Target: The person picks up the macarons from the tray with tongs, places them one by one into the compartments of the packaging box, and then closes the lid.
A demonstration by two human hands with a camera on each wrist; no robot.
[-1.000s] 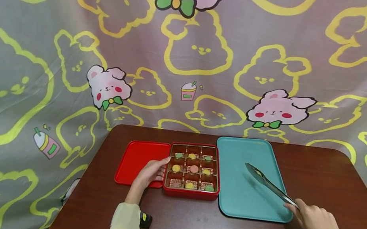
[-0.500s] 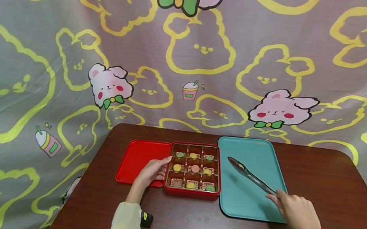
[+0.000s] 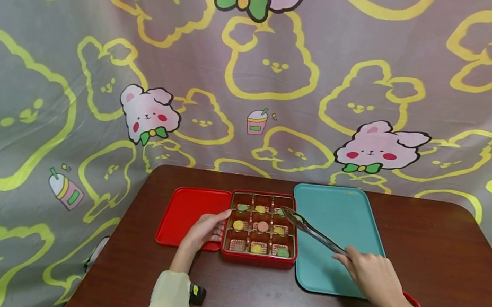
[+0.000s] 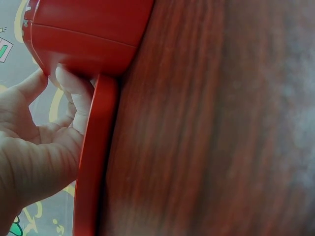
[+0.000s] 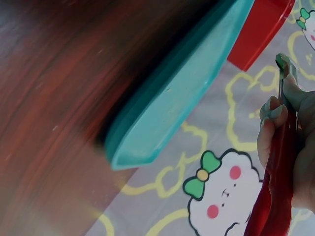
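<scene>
My right hand (image 3: 373, 276) grips a pair of metal tongs (image 3: 321, 238) with red handles (image 5: 278, 172). Between the tong tips shows a small greenish piece, like the round candies in the box; the tips overlap the back right compartment of the red box (image 3: 258, 261). Small round green, yellow and pink candies lie in the divided insert, such as the pink candy (image 3: 262, 226) in the middle. Only ribbed bottom shows in the front left compartment. My left hand (image 3: 205, 230) rests against the box's left side, thumb and fingers touching its wall above the red lid (image 4: 96, 162).
A turquoise tray (image 3: 328, 274) lies right beside the box, under the tongs. The lid (image 3: 188, 214) lies flat at the box's left. All stand on a dark brown wooden table (image 3: 260, 306), with a patterned cloth (image 3: 287, 74) hanging behind it.
My right hand has moved left with the tongs, carrying their tips from above the turquoise tray to over the box's back right corner. The left hand keeps its place against the box.
</scene>
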